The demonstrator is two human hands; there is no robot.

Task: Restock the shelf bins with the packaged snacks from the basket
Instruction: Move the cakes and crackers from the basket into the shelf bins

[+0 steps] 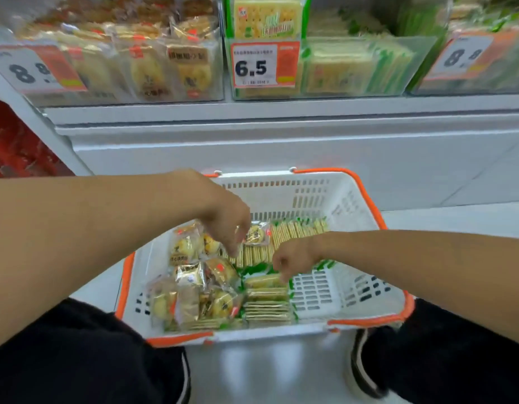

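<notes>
A white basket with an orange rim stands on the floor between my knees. Its left side holds several clear-wrapped round pastries. Green-edged cracker packs fill its middle and back. My left hand hangs over the basket's middle. Its fingers point down and reach the cracker row, beside one pastry pack; blur hides any grip. My right hand is curled, and its fingertips pinch the top edge of a cracker pack on the front stack.
Above the basket, clear shelf bins line the shelf: pastries in the left bin, green cracker packs in the middle bin behind a 6.5 price tag, and another bin at the right. A white shelf base stands behind the basket. My shoe is at the front right.
</notes>
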